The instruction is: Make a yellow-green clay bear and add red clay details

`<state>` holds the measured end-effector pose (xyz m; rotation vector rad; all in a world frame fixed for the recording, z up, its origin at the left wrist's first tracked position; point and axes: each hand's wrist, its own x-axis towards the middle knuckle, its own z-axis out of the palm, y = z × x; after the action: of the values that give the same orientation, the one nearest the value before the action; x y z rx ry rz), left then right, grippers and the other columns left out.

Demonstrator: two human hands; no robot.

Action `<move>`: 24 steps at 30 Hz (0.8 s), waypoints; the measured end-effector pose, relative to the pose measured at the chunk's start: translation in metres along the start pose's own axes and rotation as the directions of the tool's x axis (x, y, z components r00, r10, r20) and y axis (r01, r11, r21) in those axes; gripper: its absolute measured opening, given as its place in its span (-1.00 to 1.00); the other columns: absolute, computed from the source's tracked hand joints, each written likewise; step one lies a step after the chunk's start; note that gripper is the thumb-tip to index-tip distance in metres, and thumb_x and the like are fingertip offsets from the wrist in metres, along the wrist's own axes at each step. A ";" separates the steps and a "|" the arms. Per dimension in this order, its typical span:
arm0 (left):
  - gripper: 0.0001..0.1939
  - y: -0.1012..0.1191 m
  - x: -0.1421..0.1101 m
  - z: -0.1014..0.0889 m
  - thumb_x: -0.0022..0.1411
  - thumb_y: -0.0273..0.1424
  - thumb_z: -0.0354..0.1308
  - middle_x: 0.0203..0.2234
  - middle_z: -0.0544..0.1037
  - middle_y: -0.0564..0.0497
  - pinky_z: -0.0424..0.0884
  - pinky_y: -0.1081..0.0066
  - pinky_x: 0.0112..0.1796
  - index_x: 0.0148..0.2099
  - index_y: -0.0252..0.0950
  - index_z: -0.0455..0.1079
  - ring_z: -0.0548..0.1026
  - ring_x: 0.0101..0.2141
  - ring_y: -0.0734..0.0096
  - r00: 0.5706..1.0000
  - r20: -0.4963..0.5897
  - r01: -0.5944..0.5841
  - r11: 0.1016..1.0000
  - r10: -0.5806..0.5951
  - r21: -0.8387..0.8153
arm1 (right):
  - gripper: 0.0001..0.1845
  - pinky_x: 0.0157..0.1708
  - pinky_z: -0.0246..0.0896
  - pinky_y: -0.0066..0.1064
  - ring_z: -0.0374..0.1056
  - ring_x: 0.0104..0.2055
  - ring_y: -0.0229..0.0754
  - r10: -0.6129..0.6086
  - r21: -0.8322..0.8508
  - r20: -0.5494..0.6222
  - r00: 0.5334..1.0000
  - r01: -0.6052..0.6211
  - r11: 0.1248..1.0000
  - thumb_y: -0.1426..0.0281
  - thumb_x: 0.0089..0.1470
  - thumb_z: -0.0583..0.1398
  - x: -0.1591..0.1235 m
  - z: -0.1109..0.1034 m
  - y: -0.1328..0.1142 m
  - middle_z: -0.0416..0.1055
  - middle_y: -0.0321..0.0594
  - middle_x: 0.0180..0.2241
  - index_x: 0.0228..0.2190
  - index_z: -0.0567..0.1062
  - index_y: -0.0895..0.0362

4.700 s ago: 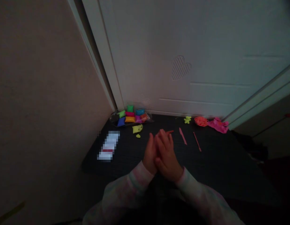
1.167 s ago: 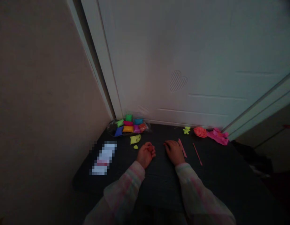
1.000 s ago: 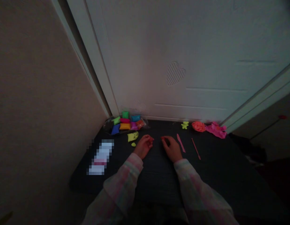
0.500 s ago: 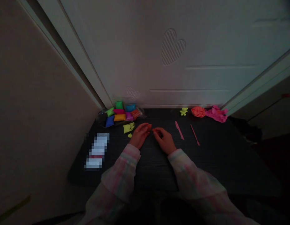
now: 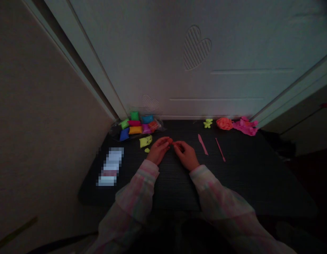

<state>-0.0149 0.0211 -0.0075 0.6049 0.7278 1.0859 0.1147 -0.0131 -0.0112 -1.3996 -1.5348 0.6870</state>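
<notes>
My left hand (image 5: 158, 151) is closed around a small lump of orange-red modelling clay (image 5: 170, 141), which shows at its fingertips. Facing it, my right hand (image 5: 187, 156) pinches thumb and fingers together at the lump's right side. A small bit of the same clay appears to be in that pinch, though the dim light blurs it. Left of my left hand lie a torn yellow clay packet (image 5: 145, 141) and a small yellow clay piece (image 5: 147, 150). Right of my right hand lie a pink plastic knife (image 5: 203, 144) and a thin pink modelling stick (image 5: 220, 149).
The dark table (image 5: 176, 190) stands against a white door (image 5: 163, 63). At its back left is a clear bag of coloured clay packets (image 5: 135, 130). A yellow bear figure (image 5: 208, 123), an orange clay mass (image 5: 224, 124) and a pink one (image 5: 245, 126) sit back right. A blurred-out phone-like rectangle (image 5: 110, 167) lies left.
My hands have come together: the gap between my right fingertips and the clay in my left hand has closed. The whole view has shifted slightly.
</notes>
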 end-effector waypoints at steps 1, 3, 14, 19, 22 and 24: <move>-0.75 0.000 0.000 0.000 -0.16 -0.56 0.19 -0.41 0.48 0.05 0.23 0.51 -0.33 -0.32 -0.32 0.38 0.41 -0.34 0.55 1.000 0.000 -0.003 1.000 0.003 0.003 | -0.77 -0.31 0.21 -0.39 0.32 -0.35 -0.23 0.002 0.003 0.001 1.000 -0.002 1.000 0.32 -0.05 0.06 0.000 0.000 0.000 0.40 -0.18 -0.37 -0.33 0.38 0.16; -0.75 0.000 0.000 0.000 -0.16 -0.56 0.19 -0.41 0.48 0.05 0.23 0.51 -0.33 -0.32 -0.32 0.39 0.40 -0.34 0.54 1.000 0.000 -0.005 1.000 0.005 0.009 | -0.77 -0.32 0.20 -0.38 0.31 -0.36 -0.23 0.008 0.011 0.002 1.000 -0.008 1.000 0.32 -0.06 0.06 0.000 0.000 0.000 0.40 -0.18 -0.38 -0.34 0.38 0.16; -0.79 0.000 0.001 0.000 -0.13 -0.56 0.17 -0.43 0.49 0.03 0.23 0.51 -0.33 -0.32 -0.36 0.41 0.41 -0.37 0.55 1.000 -0.022 -0.014 1.000 0.014 -0.001 | -0.73 -0.28 0.14 -0.35 0.28 -0.35 -0.23 0.097 0.194 0.053 0.994 -0.106 0.975 0.30 -0.13 0.12 0.001 -0.002 0.000 0.40 -0.20 -0.36 -0.33 0.43 0.14; -0.79 0.002 0.003 -0.001 -0.09 -0.58 0.11 -0.43 0.49 0.03 0.23 0.51 -0.32 -0.31 -0.34 0.40 0.42 -0.38 0.57 0.999 -0.046 -0.017 0.999 0.015 -0.045 | -0.63 -0.38 0.18 -0.37 0.28 -0.49 -0.29 0.192 0.401 0.152 0.970 -0.238 0.884 0.25 -0.10 0.08 0.006 -0.006 0.008 0.41 -0.26 -0.48 -0.23 0.38 0.14; -0.79 0.003 0.002 -0.001 -0.08 -0.60 0.10 -0.43 0.49 0.03 0.23 0.52 -0.32 -0.31 -0.34 0.39 0.42 -0.38 0.58 0.998 -0.055 -0.020 0.998 0.017 -0.059 | -0.60 -0.43 0.20 -0.37 0.33 -0.47 -0.27 0.244 0.513 0.198 0.949 -0.313 0.799 0.21 -0.07 0.01 0.009 -0.009 0.010 0.41 -0.21 -0.44 -0.23 0.37 0.16; -0.79 0.003 0.001 0.000 -0.07 -0.60 0.10 -0.43 0.49 0.04 0.22 0.52 -0.32 -0.31 -0.34 0.39 0.42 -0.38 0.59 0.998 -0.060 -0.026 0.997 0.022 -0.066 | -0.59 -0.42 0.21 -0.36 0.35 -0.44 -0.25 0.272 0.563 0.223 0.936 -0.352 0.748 0.17 -0.06 -0.02 0.010 -0.011 0.010 0.41 -0.16 -0.37 -0.25 0.37 0.15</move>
<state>-0.0166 0.0235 -0.0057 0.5275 0.7342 1.1495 0.1292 -0.0038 -0.0127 -1.1332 -1.0259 1.3627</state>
